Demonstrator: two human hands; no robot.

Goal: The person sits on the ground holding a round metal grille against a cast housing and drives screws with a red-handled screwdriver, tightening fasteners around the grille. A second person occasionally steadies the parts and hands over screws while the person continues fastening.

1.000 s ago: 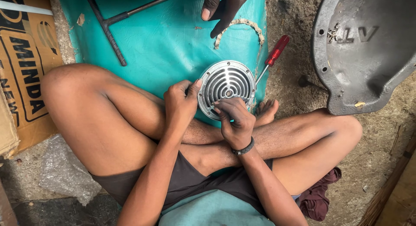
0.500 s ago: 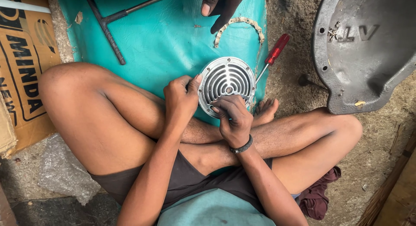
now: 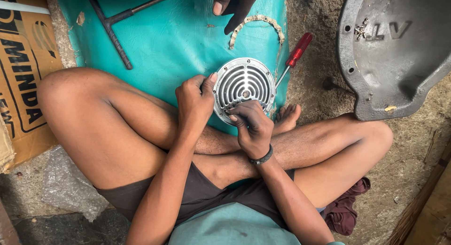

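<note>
Item: round slotted metal horn (image 3: 244,89), held over near edge of teal mat (image 3: 174,38), above crossed legs.
Left hand (image 3: 194,98): closed on horn's left rim, thumb on edge.
Right hand (image 3: 253,125): fingertips pinched at near rim; anything held between them cannot be told.
Nearby: red-handled screwdriver (image 3: 293,57) right; curved gasket strip (image 3: 257,25) and another person's hand (image 3: 235,5) far; T-handle wrench (image 3: 117,24) far left; grey metal cover (image 3: 392,47) far right.
Risk judged: horn could be dropped if rim slips from two-point hold; small parts could be lost in dirt.

We are in a rough floor-level repair workshop, likely for vehicles. We sit cross-legged on a teal mat (image 3: 178,38) spread over bare dirt and stone. Around us lie a T-shaped steel wrench (image 3: 115,24), a red-handled screwdriver (image 3: 293,54), a torn gasket (image 3: 258,24), a grey cast-metal cover (image 3: 394,52) and flattened cardboard (image 3: 23,76).
</note>
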